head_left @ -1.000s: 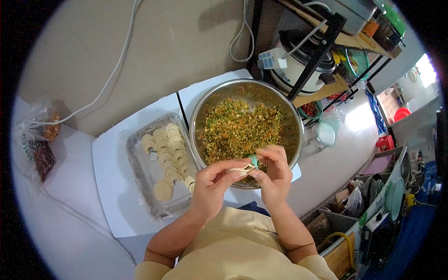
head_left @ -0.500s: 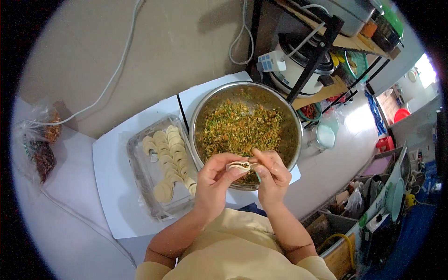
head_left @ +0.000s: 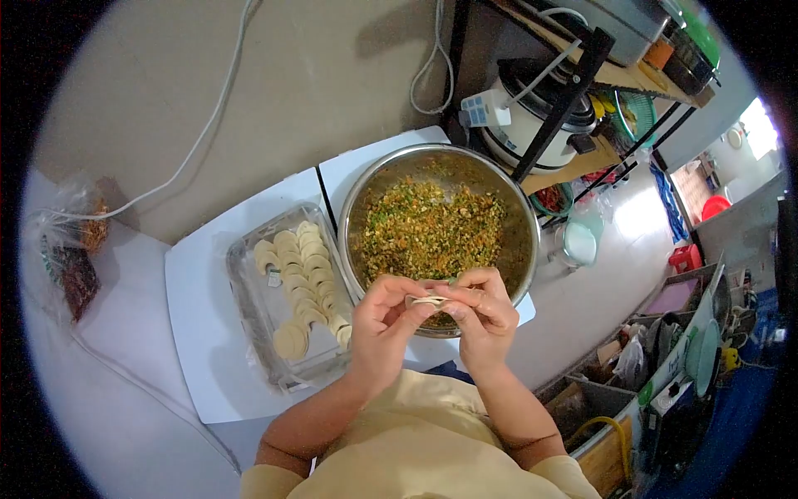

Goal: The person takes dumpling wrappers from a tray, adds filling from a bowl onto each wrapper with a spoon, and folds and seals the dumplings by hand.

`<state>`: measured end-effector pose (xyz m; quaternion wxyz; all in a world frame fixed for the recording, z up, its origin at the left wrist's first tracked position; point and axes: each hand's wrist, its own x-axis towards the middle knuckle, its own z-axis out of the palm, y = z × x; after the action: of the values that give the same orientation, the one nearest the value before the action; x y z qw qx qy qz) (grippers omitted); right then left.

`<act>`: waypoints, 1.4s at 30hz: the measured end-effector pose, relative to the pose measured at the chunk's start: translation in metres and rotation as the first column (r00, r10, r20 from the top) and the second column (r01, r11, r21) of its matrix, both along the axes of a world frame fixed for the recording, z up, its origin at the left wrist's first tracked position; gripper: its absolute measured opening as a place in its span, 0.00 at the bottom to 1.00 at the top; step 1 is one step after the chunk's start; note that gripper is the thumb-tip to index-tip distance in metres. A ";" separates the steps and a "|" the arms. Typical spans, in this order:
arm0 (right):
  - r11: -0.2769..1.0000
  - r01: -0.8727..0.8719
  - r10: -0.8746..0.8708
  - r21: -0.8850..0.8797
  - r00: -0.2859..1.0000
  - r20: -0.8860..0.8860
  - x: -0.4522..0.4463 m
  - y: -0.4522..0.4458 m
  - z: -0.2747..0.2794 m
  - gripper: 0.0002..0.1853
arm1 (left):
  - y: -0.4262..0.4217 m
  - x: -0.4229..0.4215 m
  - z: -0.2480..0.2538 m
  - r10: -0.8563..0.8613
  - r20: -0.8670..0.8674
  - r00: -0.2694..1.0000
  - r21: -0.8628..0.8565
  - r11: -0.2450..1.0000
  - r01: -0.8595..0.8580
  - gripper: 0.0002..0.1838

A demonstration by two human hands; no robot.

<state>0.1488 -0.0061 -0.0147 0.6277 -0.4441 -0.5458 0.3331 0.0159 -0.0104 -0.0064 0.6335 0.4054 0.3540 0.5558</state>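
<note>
Over the near rim of a big steel bowl, a dumpling is held between both hands. My left hand is closed round its left side, thumb in front and fingers behind. The fingertips of my right hand pinch its right side, and its edges lie close together. Chopped orange-and-green filling covers much of the bowl's inside. To the left, a clear plastic tray holds rows of round dough wrappers, overlapping one another.
The bowl and tray stand on a white table against the wall. At the back right, a rice cooker sits on a rack beside a power strip. A bag of dried food lies at far left. Crates and containers line the right side.
My right fingers have moved left onto the dumpling. Its opening, where filling showed before, has narrowed, and the filling inside no longer shows. My left hand has stayed nearly in place.
</note>
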 end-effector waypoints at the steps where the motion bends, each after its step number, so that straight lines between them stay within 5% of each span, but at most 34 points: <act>1: 0.999 -0.009 0.006 0.043 0.998 0.064 0.003 0.001 -0.004 0.04 | 0.000 0.000 0.001 -0.015 -0.015 1.000 0.008 1.000 0.015 0.07; 12: 0.992 -0.020 -0.013 0.127 0.967 0.256 0.005 0.003 0.002 0.05 | -0.002 0.001 -0.005 -0.005 0.023 1.000 -0.010 1.000 0.005 0.07; 18: 0.985 -0.022 -0.030 0.172 0.956 0.293 0.009 0.005 -0.001 0.08 | -0.003 0.004 0.008 -0.060 -0.028 0.998 -0.038 0.998 0.059 0.16; 26: 0.980 -0.040 -0.034 0.196 0.932 0.360 0.012 0.006 -0.002 0.08 | -0.003 0.001 0.008 -0.058 -0.255 0.965 0.010 0.998 0.063 0.24; 30: 0.985 -0.033 -0.025 0.168 0.942 0.334 0.012 0.005 -0.003 0.08 | -0.004 0.003 0.006 -0.058 -0.246 0.968 -0.004 0.998 0.059 0.25; 35: 0.968 -0.075 -0.068 0.238 0.837 0.543 0.015 0.004 0.004 0.06 | -0.003 0.000 0.011 -0.046 -0.332 0.942 0.044 0.997 0.064 0.25; 42: 0.968 -0.076 -0.056 0.240 0.864 0.501 0.013 0.003 0.002 0.08 | -0.002 -0.001 0.010 -0.135 -0.372 0.918 -0.013 0.990 0.140 0.31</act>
<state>0.1621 -0.0035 -0.0122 0.5129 -0.4293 -0.7306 0.1370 0.0150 -0.0122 0.0032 0.5896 0.5317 0.4345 0.4253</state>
